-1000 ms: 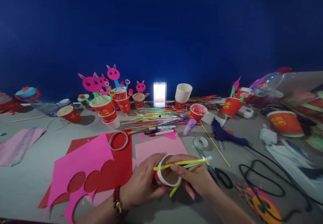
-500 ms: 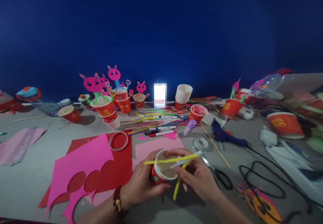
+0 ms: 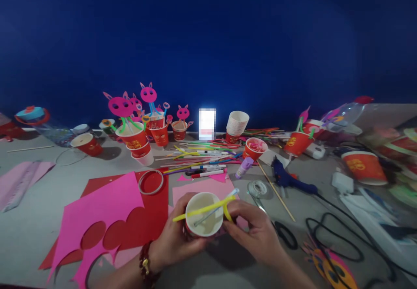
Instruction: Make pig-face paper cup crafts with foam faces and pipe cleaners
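Observation:
My left hand (image 3: 176, 240) is wrapped round a red paper cup (image 3: 199, 203), its white inside tilted up toward me. A yellow pipe cleaner (image 3: 201, 210) lies across the cup's mouth and bends down at the right. Fingers of my right hand (image 3: 256, 228) pinch that bent part beside the cup's right rim. A thin stick (image 3: 210, 215) with a pale, clear-looking upper end runs from the pipe cleaner's bend down into the cup. The hidden end of the pipe cleaner is behind my right fingers.
Pink foam sheet (image 3: 110, 193) with round cut-outs lies left on red sheet. Decorated cups (image 3: 132, 137) stand behind. Several pens (image 3: 208, 173) and sticks lie mid-table. A blue glue gun (image 3: 293, 178), its cord, clear tape (image 3: 257, 189) and scissors (image 3: 286, 234) are at the right.
The cup has turned its mouth more toward me. The pipe cleaner and stick shifted left, and my right fingers moved from over the cup's mouth to its right rim.

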A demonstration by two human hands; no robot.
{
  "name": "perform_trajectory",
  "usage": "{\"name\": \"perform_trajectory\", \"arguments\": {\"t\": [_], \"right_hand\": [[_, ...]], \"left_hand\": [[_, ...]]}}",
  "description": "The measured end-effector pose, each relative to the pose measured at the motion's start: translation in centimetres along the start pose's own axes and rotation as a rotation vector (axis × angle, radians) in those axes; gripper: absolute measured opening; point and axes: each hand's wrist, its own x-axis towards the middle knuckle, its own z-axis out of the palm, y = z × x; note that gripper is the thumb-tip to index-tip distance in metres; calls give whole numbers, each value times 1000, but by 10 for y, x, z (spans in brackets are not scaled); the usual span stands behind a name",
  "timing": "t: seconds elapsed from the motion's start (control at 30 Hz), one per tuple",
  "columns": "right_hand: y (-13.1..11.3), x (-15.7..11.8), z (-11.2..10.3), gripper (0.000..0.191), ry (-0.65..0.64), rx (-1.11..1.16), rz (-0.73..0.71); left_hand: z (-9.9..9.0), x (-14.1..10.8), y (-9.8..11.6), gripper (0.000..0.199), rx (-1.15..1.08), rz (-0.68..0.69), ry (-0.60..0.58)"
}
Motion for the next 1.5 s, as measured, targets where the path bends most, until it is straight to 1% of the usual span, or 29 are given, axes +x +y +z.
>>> {"name": "perform_trajectory", "arguments": {"t": [0.07,0.1,0.2,0.3,0.43,0.53,0.7,0.8,0.9,1.03,1.13,1.23,1.37,1.5], "right_hand": [[1,3,-7,11,-6,-49,-53],[1,5,-10,9,-10,-70,-53],[4,6,-17,11,-14,-112,26],[7,5,-20,10,-13,-63,93],[6,5,-25,6,23,7,88],[1,8,-28,6,34,16,77],[-6,16,-24,7,-21,86,121],[-5,18,-19,5,8,112,150],[-3,19,-16,3,40,119,152],[-5,20,-16,2,20,95,153],[-7,19,-15,5,2,71,118],[-6,20,-14,6,-6,65,82],[-6,25,-14,2,-28,39,37],[-9,29,-14,5,-44,-2,26]], "left_hand": [[-2,2,2,67,20,30,-48],[-3,3,2,67,35,42,-66],[-6,8,4,72,93,58,-91],[-7,11,4,76,124,38,-125],[-6,11,4,79,152,33,-178],[-5,11,6,76,152,12,-203],[-5,13,11,75,138,16,-245],[-6,14,14,72,144,7,-259],[-7,14,14,69,157,12,-246],[-8,13,12,74,207,27,-245],[-9,12,11,79,252,45,-286],[-9,12,12,82,247,58,-314],[-9,12,14,79,224,48,-309],[-10,13,14,78,215,33,-288]]}}
